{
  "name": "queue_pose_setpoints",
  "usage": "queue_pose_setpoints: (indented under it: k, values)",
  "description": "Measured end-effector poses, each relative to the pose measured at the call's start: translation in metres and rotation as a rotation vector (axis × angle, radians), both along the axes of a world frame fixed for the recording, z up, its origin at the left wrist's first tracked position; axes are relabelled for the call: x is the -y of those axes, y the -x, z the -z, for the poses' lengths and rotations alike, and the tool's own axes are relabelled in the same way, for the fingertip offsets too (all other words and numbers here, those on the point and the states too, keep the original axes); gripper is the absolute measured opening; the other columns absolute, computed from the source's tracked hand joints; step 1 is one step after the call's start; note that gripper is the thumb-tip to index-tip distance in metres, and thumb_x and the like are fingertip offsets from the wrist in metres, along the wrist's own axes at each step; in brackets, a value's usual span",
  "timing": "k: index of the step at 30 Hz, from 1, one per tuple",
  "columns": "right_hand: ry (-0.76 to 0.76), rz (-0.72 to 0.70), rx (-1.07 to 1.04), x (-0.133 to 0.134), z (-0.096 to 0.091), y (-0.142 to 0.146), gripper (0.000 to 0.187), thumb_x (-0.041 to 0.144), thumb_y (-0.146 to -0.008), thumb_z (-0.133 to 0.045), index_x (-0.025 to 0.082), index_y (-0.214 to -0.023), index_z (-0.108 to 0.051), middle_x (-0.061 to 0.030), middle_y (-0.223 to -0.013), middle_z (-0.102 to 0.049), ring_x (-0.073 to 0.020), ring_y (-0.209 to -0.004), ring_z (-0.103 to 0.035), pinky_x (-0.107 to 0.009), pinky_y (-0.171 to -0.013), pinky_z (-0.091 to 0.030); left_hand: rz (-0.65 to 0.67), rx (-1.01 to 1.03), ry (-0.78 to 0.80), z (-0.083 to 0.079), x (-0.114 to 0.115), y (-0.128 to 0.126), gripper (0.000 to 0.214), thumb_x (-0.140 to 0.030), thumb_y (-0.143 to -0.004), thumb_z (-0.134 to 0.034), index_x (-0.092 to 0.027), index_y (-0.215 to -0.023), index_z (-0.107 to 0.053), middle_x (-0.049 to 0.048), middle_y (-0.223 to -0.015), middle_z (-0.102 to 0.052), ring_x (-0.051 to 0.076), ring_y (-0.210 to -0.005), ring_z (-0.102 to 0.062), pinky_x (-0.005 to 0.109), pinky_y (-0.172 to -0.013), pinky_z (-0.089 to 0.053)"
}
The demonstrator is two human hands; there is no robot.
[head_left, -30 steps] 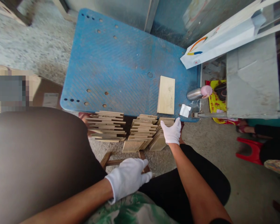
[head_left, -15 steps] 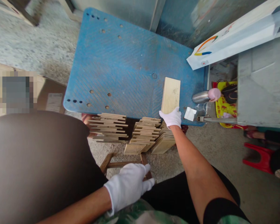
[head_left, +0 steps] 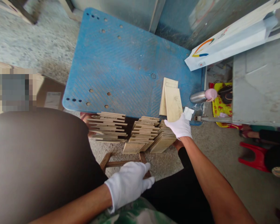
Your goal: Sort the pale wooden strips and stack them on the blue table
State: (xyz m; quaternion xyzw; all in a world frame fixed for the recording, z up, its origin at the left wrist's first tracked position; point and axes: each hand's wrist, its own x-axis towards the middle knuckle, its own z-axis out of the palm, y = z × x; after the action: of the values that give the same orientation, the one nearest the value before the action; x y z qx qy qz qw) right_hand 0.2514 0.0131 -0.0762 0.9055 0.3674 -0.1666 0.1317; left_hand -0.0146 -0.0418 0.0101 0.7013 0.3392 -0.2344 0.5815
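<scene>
1. Head view, the blue platform [head_left: 121, 65] as landmark: the right hand [head_left: 180, 127], in a white glove, sits at the platform's near right corner with its fingers closed round the near end of a pale wooden board [head_left: 173, 104]. The board is tilted up off the platform, and its far end lies over a second board [head_left: 164, 96] that stays flat there.
2. Half a second ago only one board showed at that spot, lying flat with the hand at its near edge. Now the top piece is skewed and raised, so by my reading a single board has been separated from a pair and is being drawn toward the person.
3. Just off the platform's near edge stand three stacks of boards [head_left: 143, 132]; the right-hand stack is just beside the gripping hand.
4. The left hand [head_left: 128, 183], also gloved, is well short of the platform, resting loosely with fingers together on the wooden stool frame [head_left: 121, 162]; it pinches nothing and has barely shifted.
5. Beyond the platform's right edge lie a metal flask [head_left: 200, 96] and a white scrap [head_left: 188, 113].
</scene>
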Motion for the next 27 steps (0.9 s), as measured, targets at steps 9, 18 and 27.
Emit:
queue_pose_setpoints:
  k: [9,18,27]
  values:
    - [0.066,0.090,0.014,0.087,0.016,0.027,0.115,0.071,-0.058,-0.066,0.010,-0.144,-0.020,-0.0216,-0.115,-0.053,-0.0354,-0.103,-0.059,-0.044,-0.083,-0.048,-0.011,0.025,0.032,0.002,0.001,0.000,0.051,-0.049,-0.087,-0.043,-0.014,-0.119,-0.062,0.0165,-0.109,-0.068,0.033,-0.104,-0.064,0.043,-0.090,-0.048]
    - [0.108,0.118,-0.053,0.082,0.050,0.013,0.128,0.074,-0.056,-0.064,0.006,-0.149,-0.008,-0.0237,-0.131,-0.044,-0.0369,-0.119,-0.049,-0.044,-0.096,-0.042,-0.027,-0.015,0.055,0.002,-0.002,0.000,0.053,-0.049,-0.087,-0.042,-0.015,-0.122,-0.061,0.0171,-0.110,-0.068,0.034,-0.105,-0.063,0.043,-0.091,-0.048]
    - [-0.127,0.046,-0.038,-0.013,0.036,-0.008,0.132,0.080,-0.055,-0.061,0.000,-0.147,-0.010,-0.0272,-0.137,-0.038,-0.0374,-0.127,-0.040,-0.042,-0.102,-0.036,-0.111,-0.036,0.080,0.015,0.008,0.005,0.062,-0.057,-0.084,-0.044,-0.019,-0.131,-0.056,0.0138,-0.112,-0.068,0.030,-0.105,-0.062,0.037,-0.091,-0.046]
